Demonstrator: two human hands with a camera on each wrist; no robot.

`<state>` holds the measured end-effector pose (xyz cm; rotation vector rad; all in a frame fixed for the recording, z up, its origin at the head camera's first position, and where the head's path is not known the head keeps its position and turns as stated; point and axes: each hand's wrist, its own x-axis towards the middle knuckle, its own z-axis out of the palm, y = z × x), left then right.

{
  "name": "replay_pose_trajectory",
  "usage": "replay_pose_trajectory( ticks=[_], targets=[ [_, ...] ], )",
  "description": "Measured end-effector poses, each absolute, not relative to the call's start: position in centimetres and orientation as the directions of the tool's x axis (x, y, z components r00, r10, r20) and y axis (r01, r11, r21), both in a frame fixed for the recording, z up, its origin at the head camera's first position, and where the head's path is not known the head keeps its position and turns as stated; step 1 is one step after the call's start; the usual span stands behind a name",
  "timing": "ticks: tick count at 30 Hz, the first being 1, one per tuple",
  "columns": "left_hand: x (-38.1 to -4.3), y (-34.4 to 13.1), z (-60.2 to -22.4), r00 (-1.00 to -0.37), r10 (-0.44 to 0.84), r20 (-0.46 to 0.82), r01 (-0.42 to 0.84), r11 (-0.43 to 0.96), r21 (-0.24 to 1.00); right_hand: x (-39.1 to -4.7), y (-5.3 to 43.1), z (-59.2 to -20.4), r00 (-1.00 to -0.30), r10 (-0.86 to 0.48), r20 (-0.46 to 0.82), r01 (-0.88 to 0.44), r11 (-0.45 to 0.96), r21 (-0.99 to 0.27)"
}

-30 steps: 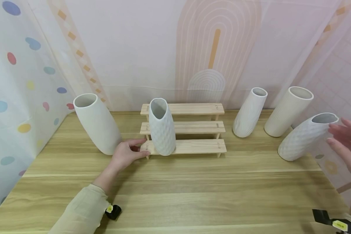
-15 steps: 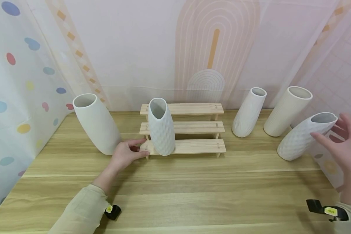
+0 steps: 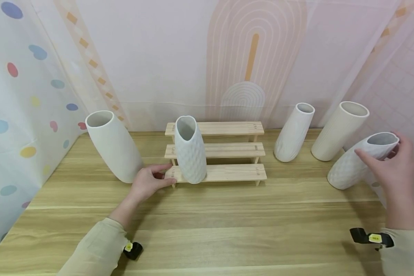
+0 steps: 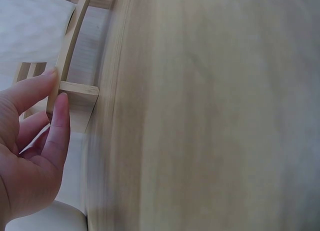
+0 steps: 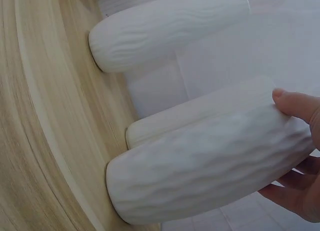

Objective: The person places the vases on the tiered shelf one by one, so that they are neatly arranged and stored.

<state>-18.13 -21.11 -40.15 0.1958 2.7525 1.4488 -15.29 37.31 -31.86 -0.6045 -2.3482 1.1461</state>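
Note:
My left hand pinches the left end of the lowest step of a small three-tier wooden display stand, thumb on top and fingers beneath in the left wrist view. On that step stands a white dimpled vase with a notched, pointed mouth. At the table's right side my right hand grips another white dimpled vase near its slanted mouth. In the right wrist view the thumb lies on one side of this vase and the fingers curl round the other. Its base is on the table.
A smooth white vase stands left of the stand, close to my left hand. Toward the back right stand a slim vase with wavy relief and a ribbed cream cylinder vase. Patterned curtains hang behind the wooden table.
My right hand has moved left from the table's right edge to the dimpled vase and closed round its upper part. The left hand and the stand have stayed put.

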Motion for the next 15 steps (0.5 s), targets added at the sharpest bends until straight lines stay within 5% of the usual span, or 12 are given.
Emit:
replay_pose_trajectory(
  ticks=[7, 15],
  targets=[
    [-18.1, -21.1, -40.1, -0.991, 0.126, 0.035, 0.100, 0.557, 0.825, -15.1, 37.1, -31.9, -0.791, 0.560, 0.245, 0.145, 0.561, -0.815],
    [-18.2, -21.2, -40.1, -0.991, 0.130, 0.034, 0.101, 0.551, 0.828, -14.3, 35.8, -31.8, -0.870, 0.380, 0.312, -0.041, 0.576, -0.816]
  ],
)
